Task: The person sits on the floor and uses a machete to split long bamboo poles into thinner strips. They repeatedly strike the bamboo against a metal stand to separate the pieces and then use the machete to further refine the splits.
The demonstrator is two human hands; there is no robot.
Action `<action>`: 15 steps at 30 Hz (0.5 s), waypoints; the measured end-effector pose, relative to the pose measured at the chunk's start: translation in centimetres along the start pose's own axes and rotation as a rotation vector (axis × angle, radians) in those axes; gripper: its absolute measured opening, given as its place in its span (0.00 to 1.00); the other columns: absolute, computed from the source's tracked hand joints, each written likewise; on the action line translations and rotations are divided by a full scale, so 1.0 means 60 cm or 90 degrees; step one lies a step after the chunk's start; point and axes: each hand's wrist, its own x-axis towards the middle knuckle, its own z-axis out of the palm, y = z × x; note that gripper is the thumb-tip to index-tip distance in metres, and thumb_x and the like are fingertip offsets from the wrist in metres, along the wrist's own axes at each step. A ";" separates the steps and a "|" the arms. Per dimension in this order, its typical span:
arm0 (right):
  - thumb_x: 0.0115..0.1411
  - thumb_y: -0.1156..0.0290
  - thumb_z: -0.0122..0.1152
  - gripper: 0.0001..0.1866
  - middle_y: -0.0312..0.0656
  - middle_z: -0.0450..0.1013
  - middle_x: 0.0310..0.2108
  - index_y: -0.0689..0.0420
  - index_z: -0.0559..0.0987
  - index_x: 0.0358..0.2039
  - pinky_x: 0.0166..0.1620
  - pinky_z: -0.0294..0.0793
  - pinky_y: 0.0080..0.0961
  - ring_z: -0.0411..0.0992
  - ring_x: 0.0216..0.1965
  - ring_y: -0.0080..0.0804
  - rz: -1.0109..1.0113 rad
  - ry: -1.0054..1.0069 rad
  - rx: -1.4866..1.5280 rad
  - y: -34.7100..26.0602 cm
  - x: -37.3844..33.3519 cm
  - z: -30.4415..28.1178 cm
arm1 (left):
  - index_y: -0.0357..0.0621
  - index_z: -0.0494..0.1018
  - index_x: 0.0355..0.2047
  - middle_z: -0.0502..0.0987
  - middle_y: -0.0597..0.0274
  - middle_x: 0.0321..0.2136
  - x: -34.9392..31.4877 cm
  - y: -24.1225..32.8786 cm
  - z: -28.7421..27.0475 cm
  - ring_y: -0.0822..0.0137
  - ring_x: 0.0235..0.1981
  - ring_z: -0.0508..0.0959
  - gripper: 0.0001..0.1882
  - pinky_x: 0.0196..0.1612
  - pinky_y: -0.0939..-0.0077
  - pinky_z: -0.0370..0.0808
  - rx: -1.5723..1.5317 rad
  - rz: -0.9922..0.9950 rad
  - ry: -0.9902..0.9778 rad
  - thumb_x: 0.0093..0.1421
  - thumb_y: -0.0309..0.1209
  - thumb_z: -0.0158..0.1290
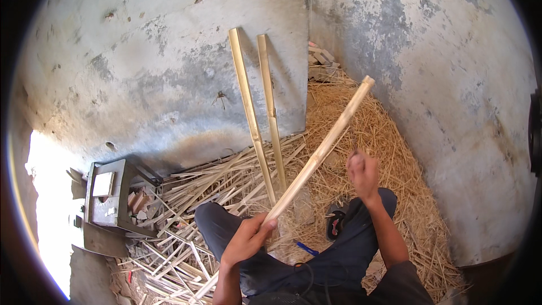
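The left hand (247,241) is gripping a long, pale yellow split bamboo pole (319,152), fingers wrapped closed around its lower section. The pole is angling upward to the right, its far end near the grey plaster wall (169,68). The right hand (362,172) is raised beside the pole, blurred, fingers curled into a fist; whether it is holding anything cannot be told. Two yellow bamboo slats (257,113) are leaning upright against the wall above scattered bamboo strips (186,248).

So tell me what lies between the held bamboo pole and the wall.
In the head view, two split bamboo strips lean on the wall, left of the pole.
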 end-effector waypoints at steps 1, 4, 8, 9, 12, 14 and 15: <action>0.67 0.41 0.55 0.28 0.30 0.63 0.11 0.54 0.76 0.25 0.16 0.62 0.27 0.65 0.11 0.23 -0.064 -0.022 -0.146 0.006 -0.013 0.000 | 0.36 0.71 0.33 0.65 0.68 0.18 0.004 -0.001 0.008 0.76 0.22 0.64 0.20 0.25 0.72 0.64 -0.042 -0.019 0.013 0.75 0.41 0.48; 0.62 0.34 0.57 0.33 0.38 0.65 0.11 0.55 0.75 0.23 0.18 0.66 0.34 0.68 0.12 0.33 -0.201 -0.090 -0.316 -0.003 -0.044 0.022 | 0.37 0.72 0.34 0.66 0.70 0.19 0.010 0.006 0.021 0.77 0.22 0.64 0.19 0.26 0.74 0.63 -0.051 -0.054 0.014 0.75 0.41 0.47; 0.62 0.33 0.56 0.33 0.40 0.67 0.12 0.55 0.76 0.24 0.19 0.69 0.37 0.70 0.13 0.39 -0.301 -0.174 -0.429 -0.008 -0.050 0.031 | 0.39 0.72 0.35 0.66 0.73 0.20 0.012 0.006 0.027 0.79 0.23 0.64 0.19 0.25 0.77 0.62 -0.111 -0.080 0.008 0.76 0.42 0.46; 0.62 0.32 0.56 0.34 0.40 0.67 0.12 0.55 0.76 0.24 0.19 0.69 0.37 0.70 0.13 0.39 -0.297 -0.188 -0.422 0.000 -0.044 0.032 | 0.40 0.71 0.34 0.66 0.74 0.20 0.007 -0.004 0.028 0.79 0.22 0.63 0.19 0.25 0.78 0.61 -0.108 -0.076 0.013 0.76 0.43 0.46; 0.61 0.32 0.55 0.34 0.40 0.67 0.11 0.54 0.76 0.24 0.19 0.69 0.37 0.69 0.12 0.38 -0.163 -0.175 -0.373 0.017 -0.006 0.020 | 0.43 0.69 0.31 0.64 0.75 0.20 -0.022 -0.036 0.017 0.81 0.20 0.61 0.19 0.23 0.80 0.59 -0.175 -0.147 -0.003 0.76 0.43 0.46; 0.61 0.31 0.55 0.34 0.39 0.66 0.11 0.54 0.77 0.24 0.19 0.69 0.37 0.69 0.12 0.37 -0.089 -0.151 -0.366 0.031 0.018 0.001 | 0.45 0.68 0.30 0.62 0.75 0.20 -0.040 -0.048 0.017 0.81 0.19 0.59 0.19 0.21 0.81 0.56 -0.245 -0.204 -0.016 0.76 0.44 0.45; 0.61 0.31 0.55 0.34 0.39 0.66 0.10 0.53 0.77 0.24 0.18 0.69 0.37 0.68 0.12 0.37 -0.080 -0.140 -0.381 0.041 0.029 -0.009 | 0.46 0.67 0.29 0.61 0.75 0.20 -0.045 -0.050 0.021 0.81 0.18 0.57 0.19 0.21 0.82 0.55 -0.279 -0.222 -0.018 0.76 0.44 0.45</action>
